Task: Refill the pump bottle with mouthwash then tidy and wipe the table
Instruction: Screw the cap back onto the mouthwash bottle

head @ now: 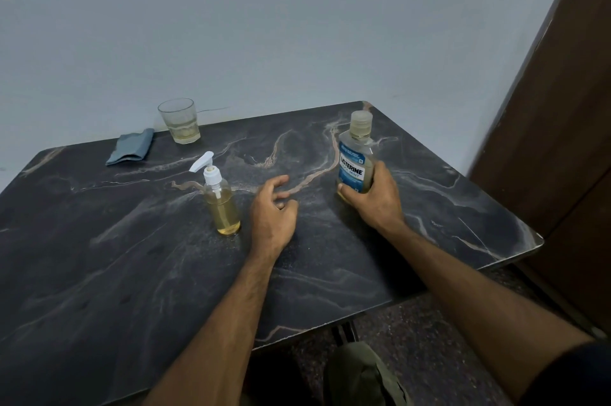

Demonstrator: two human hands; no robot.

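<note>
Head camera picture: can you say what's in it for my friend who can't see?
A person's right hand grips an upright, capped mouthwash bottle on a dark marble table, while the left hand rests open beside a pump bottle of yellow liquid. At the far edge by the wall sit a glass and a folded blue cloth.

Left hand (272, 210) loosely curled, empty; right hand (375, 197) clenched, gripping.
</note>
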